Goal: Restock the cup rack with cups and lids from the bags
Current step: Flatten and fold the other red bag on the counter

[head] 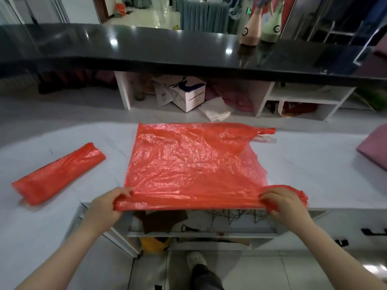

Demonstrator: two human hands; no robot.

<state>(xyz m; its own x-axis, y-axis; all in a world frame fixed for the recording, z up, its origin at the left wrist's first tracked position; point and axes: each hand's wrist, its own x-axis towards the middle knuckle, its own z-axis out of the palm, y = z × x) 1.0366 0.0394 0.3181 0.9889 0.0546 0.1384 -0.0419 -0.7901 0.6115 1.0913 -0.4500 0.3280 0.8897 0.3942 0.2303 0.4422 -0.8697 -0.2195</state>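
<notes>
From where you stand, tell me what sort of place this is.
Probably a shop's service counter: a glossy black countertop, cluttered white shelves beneath it, and curtains hanging beyond.

black counter point(146, 51), white box point(189, 95) (shelved), purple cloth point(374, 149)

Red plastic bag point(194, 164), thin and crinkled, spread flat on the white table point(62, 216); its near edge is rolled over and pinched at both corners, handles trailing beyond the right-hand grip. Second red bag point(58, 174), rolled into a tube, lies well left of the left-hand grip
</notes>
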